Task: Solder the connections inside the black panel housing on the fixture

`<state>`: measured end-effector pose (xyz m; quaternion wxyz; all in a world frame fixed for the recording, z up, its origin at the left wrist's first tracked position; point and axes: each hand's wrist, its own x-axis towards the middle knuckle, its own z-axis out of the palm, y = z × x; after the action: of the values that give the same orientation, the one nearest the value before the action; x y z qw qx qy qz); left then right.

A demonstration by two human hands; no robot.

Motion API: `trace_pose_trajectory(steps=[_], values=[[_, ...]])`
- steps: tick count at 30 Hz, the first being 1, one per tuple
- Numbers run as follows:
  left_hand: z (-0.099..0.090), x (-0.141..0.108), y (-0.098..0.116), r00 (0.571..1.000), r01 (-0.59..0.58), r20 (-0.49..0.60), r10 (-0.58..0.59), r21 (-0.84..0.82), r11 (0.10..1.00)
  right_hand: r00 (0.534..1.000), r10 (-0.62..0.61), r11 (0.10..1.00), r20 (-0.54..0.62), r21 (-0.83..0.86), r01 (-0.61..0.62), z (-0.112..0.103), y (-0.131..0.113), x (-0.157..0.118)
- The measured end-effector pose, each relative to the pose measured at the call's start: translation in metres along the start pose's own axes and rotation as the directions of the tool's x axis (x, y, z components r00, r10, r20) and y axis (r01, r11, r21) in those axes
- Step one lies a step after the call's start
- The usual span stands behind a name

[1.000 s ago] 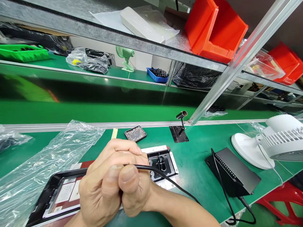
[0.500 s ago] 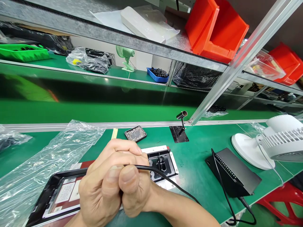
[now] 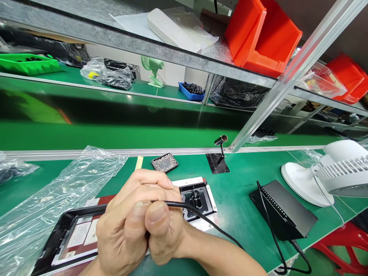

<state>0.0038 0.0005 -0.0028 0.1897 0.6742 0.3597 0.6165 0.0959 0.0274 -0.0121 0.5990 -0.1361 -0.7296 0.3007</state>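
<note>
My left hand (image 3: 123, 226) and my right hand (image 3: 163, 230) are pressed together at the lower middle, thumbs side by side, both closed on a black cable (image 3: 198, 213). The cable leaves my right thumb and runs down to the right over my forearm. Its part between my fingers is hidden. Beneath and behind my hands lies a black-framed panel (image 3: 64, 218) with a labelled reddish-brown inside. At its right end a black recessed part (image 3: 198, 197) with white metal edges shows beyond my right hand.
Clear plastic film (image 3: 71, 184) lies at left. A small tray of screws (image 3: 165, 163), a black stand (image 3: 220, 153), a black box with a cable (image 3: 283, 209) and a white fan (image 3: 330, 172) stand around the green bench. A metal shelf (image 3: 115, 40) with red bins (image 3: 261, 42) hangs above.
</note>
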Motion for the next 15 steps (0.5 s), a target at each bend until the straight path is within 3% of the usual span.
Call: trace_pose_trajectory(steps=[12,15], values=[[-0.0012,-0.0002,0.0012,1.0,-0.011,-0.004,0.011,-0.009,1.0,1.0,-0.007,1.0,0.03,0.012,0.007,-0.0034,-0.0015,0.0041],[-0.0011,0.0006,0.0022,1.0,-0.031,0.001,0.031,-0.016,0.999,0.996,0.019,0.985,0.09,-0.172,-0.003,-0.0025,0.0017,-0.001]])
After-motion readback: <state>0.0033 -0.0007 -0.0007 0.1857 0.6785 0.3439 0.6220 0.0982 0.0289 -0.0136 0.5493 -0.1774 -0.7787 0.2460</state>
